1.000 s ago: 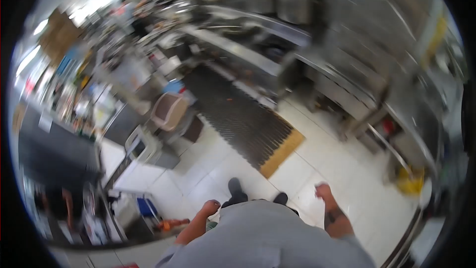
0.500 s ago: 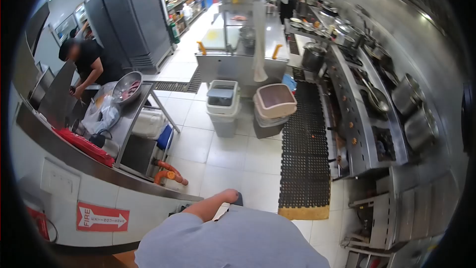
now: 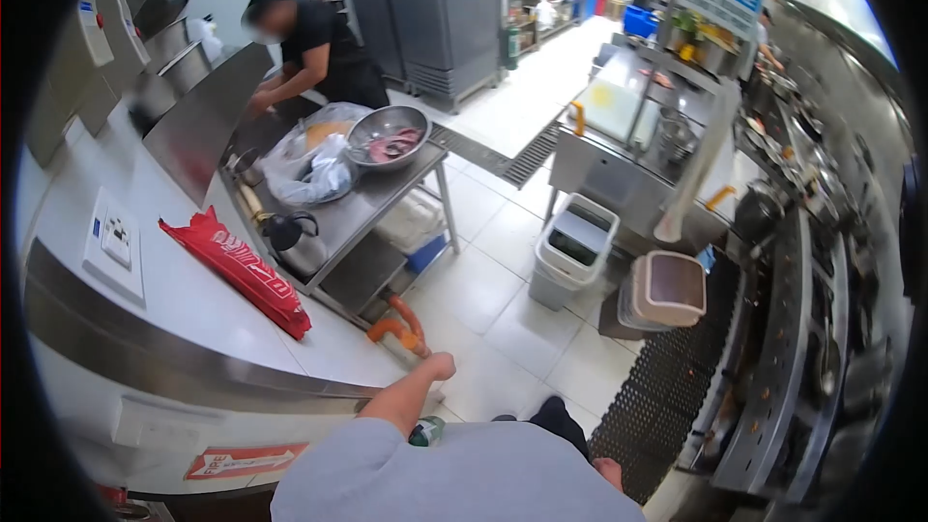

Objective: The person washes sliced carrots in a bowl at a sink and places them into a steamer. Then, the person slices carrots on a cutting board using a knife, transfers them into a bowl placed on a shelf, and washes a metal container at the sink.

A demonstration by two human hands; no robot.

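My left hand [image 3: 442, 367] is held out low in front of me, below the end of the orange pipe [image 3: 398, 329] in the picture. Its back faces up and its fingers are hidden, so whether it holds anything does not show. Only a small part of my right hand [image 3: 609, 472] appears beside the grey shirt [image 3: 483, 478]; its fingers cannot be made out. A green object [image 3: 427, 430], perhaps a bottle, peeks out beside my left forearm, partly covered by the shirt.
On the left, a steel table [image 3: 360, 213] bears a metal bowl [image 3: 411, 126] with pinkish meat and plastic bags. A co-worker [image 3: 324, 58] bends over there. A red bag [image 3: 242, 275] lies on the ledge. Ahead are two bins [image 3: 570, 256]; a black mat [image 3: 667, 377] runs beside the stoves.
My view has swung left, bringing the table, the red bag and the co-worker closer. Part of my right hand and the green object now show. My left arm remains extended.
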